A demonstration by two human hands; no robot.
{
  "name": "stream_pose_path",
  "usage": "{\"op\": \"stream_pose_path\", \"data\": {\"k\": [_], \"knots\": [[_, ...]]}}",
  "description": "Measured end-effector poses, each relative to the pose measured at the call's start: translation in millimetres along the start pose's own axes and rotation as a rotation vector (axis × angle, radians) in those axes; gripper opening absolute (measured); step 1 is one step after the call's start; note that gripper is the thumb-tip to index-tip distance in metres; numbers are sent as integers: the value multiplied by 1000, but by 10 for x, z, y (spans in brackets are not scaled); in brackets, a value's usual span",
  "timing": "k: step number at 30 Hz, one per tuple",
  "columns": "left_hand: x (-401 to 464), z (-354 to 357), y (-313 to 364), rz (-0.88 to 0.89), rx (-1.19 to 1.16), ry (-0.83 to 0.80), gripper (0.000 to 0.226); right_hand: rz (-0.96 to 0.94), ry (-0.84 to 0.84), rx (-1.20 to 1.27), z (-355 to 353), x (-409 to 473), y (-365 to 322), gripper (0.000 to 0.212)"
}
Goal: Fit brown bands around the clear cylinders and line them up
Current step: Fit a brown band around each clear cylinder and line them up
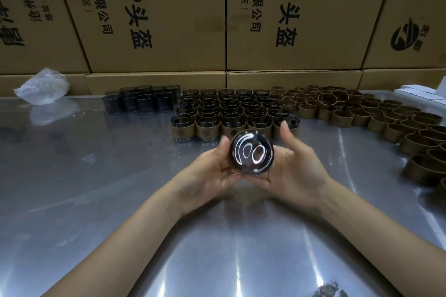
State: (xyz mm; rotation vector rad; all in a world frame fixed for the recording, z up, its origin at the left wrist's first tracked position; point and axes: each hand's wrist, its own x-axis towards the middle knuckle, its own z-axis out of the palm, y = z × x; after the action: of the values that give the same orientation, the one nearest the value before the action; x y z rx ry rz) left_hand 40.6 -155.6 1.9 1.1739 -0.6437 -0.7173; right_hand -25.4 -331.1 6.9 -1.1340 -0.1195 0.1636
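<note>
Here, left hand (207, 171) and right hand (293, 171) fingers curled gripping round glossy clear cylinder (251, 153) above shiny metal table (96, 176).

Left hand (212, 171) fingertips motion-blurred beside the held cylinder (251, 155), loose brown bands (410, 128) right of it cropped by the frame edge, any band on it indiscernible
</note>
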Motion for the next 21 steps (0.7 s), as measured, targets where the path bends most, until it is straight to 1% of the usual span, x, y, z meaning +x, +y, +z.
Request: {"op": "stream_pose_path", "data": {"k": [1,2,3,5,7,9,13,18,21], "knots": [[12,10,2,-7,41,56,83,-12,77,-67,33,11,14,73],[27,28,-1,-7,95,125,89,-38,160,-146,81,16,32,68],[39,63,-2,14,150,195,88,-75,229,-214,140,20,49,60],[49,156,-3,111,250,289,71,-180,336,-323,229,26,96,54],[57,222,-34,237,334,358,60,-300,435,-409,283,34,132,50],[51,290,-72,348,403,413,51,-390,500,-427,327,31,152,47],[31,417,-138,447,436,422,47,-455,539,-395,378,13,193,49],[3,445,-150,453,354,394,51,-447,511,-439,412,-4,188,52],[7,440,-159,454,349,383,49,-440,504,-433,416,-5,181,53]]}}
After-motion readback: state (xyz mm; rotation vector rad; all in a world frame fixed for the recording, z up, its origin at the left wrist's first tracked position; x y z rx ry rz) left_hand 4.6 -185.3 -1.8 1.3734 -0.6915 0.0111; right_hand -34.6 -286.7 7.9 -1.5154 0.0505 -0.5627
